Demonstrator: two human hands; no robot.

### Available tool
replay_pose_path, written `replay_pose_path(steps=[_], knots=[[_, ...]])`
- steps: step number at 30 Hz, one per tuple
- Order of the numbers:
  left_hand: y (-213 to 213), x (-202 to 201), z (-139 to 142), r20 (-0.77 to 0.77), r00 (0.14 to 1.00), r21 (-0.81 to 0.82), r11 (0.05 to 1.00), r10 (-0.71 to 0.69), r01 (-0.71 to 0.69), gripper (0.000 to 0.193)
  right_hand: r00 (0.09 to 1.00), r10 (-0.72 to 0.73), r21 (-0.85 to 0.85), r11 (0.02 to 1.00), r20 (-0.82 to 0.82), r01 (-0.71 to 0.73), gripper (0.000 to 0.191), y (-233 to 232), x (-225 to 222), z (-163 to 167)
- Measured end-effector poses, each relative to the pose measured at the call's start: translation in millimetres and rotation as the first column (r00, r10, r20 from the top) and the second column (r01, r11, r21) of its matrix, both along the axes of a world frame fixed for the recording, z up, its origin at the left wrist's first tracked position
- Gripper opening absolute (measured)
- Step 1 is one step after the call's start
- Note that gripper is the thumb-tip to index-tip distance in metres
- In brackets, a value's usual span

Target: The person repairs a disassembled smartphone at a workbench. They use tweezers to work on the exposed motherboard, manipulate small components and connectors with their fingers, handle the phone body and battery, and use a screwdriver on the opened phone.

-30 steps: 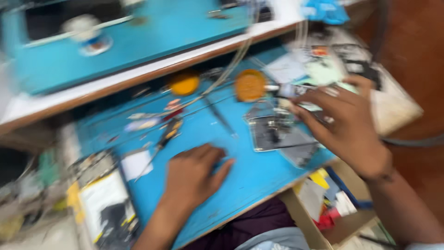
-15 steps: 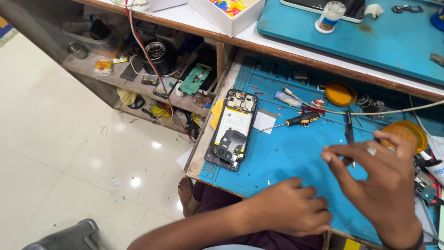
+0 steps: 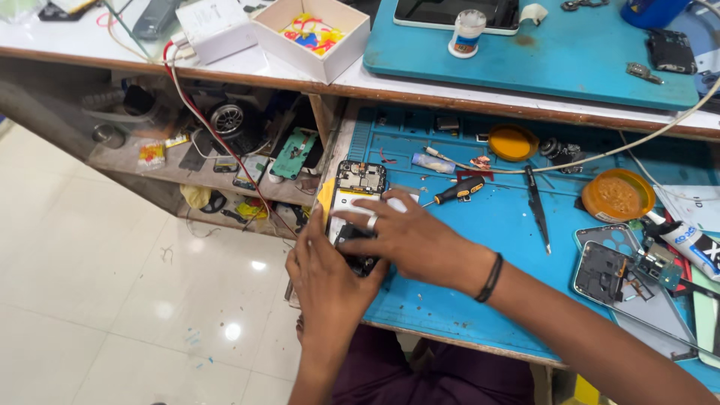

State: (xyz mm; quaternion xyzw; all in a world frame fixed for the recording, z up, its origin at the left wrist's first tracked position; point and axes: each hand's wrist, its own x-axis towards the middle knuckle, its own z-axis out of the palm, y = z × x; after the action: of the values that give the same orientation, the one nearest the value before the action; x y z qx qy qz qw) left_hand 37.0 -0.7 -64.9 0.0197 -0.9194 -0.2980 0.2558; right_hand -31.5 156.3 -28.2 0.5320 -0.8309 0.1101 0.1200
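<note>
Both hands on opened phone (image 3: 358, 196) at mat's (image 3: 480, 247) 9 o'clock edge | left hand (image 3: 330, 279) fingers clamped on phone, right hand (image 3: 409, 240) fingers spread over it | risk: phone overhangs surface, may slip floorward.

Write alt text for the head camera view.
Both hands rest on an opened phone at the left edge of a blue work mat: the left hand at its lower end, the ringed right hand across its middle. A screwdriver, tweezers and another phone frame lie nearby.

The scene is brightly and evenly lit from overhead; glare is reflected off the glossy floor tiles (image 3: 150, 300); focus is sharp.
</note>
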Motion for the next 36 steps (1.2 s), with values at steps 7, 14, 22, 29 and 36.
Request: replay_pose_path(steps=[7,14,22,29,36], knots=[[5.1,-3.4,-2.6,0.162,0.983,-0.063,0.995,0.084,-0.075,0.104,0.994,-0.018,-0.006,1.0,-0.105,0.018,0.042,5.5,2.2,-10.0],[3.8,-6.0,11.7,0.086,0.992,-0.032,0.995,0.095,-0.093,0.104,0.947,-0.167,-0.072,0.986,-0.273,0.152,0.04,29.5,-1.4,11.0],[-14.8,-10.8,4.2,0.048,0.999,0.353,0.936,-0.016,-0.002,0.088,0.862,-0.481,-0.253,0.864,-0.163,0.434,0.042,121.3,24.8,46.9],[-19.0,14.0,-9.7,-0.244,0.927,0.618,0.69,-0.285,0.375,0.081,0.815,-0.577,-0.46,0.713,0.042,0.529,0.035,177.5,42.9,21.3],[40.0,49.7,-11.5,-0.224,0.865,0.297,0.814,-0.45,0.5,0.083,0.856,-0.363,-0.617,0.593,0.369,0.517,0.036,192.8,50.3,-9.6]])
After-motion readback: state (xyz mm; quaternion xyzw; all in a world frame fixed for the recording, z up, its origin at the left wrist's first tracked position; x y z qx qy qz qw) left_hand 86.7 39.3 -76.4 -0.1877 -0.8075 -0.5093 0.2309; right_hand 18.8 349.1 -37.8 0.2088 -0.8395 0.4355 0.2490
